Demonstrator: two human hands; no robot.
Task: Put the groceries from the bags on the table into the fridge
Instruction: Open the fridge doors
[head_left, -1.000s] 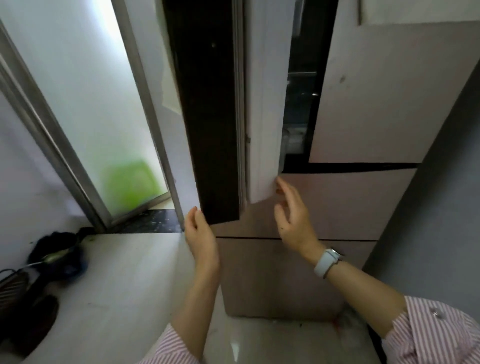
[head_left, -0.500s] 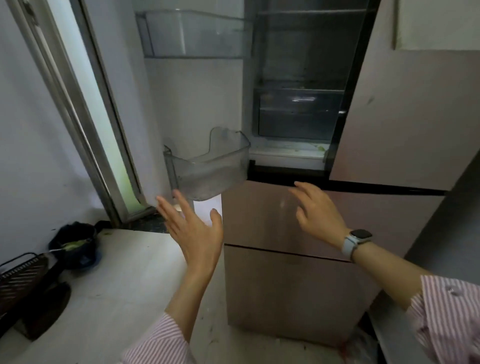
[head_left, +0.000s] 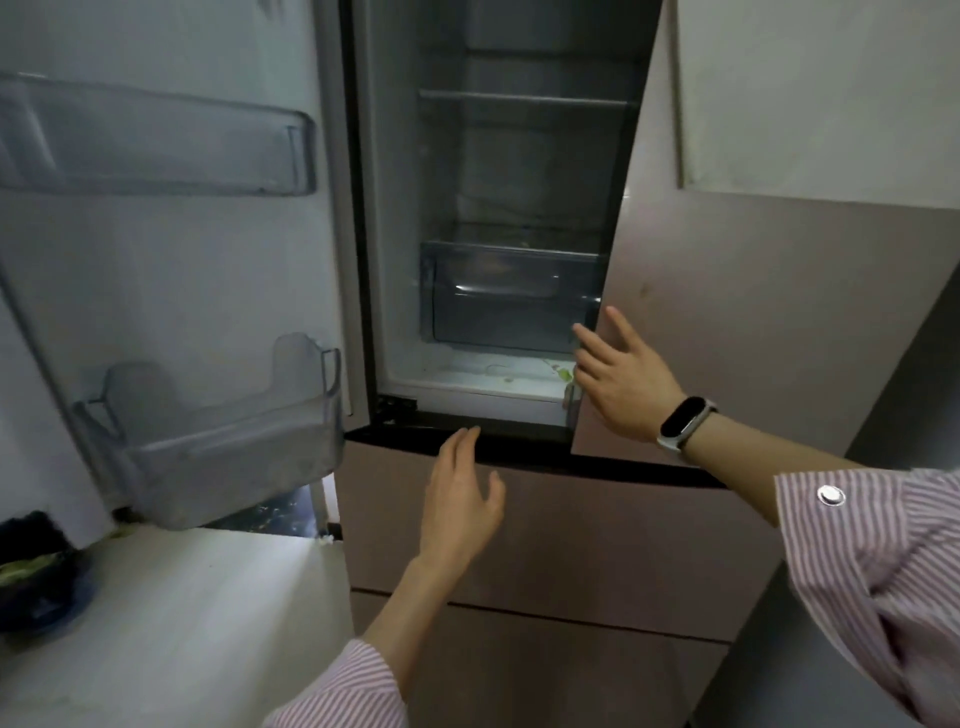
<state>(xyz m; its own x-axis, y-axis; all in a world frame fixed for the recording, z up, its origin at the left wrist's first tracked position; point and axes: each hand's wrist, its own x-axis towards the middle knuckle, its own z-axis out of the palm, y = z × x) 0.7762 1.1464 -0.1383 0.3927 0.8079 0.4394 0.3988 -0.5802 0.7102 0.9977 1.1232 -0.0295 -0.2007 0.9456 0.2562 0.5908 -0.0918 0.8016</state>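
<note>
At the fridge (head_left: 498, 218), the left door (head_left: 171, 249), a second ago nearly closed, now stands wide, baring empty shelves; left hand (head_left: 460, 499) and right hand (head_left: 621, 379) hover open-fingered, holding nothing, with no groceries in view yet.

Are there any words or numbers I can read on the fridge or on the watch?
None can be read.
Fridge door: a plain front, no brand or label in view.
Paper sheet on that door: blank from here.
Watch on the right wrist: the screen is dark, no digits showing.
Door bins and drawer: clear plastic, no stickers or print visible.
</note>
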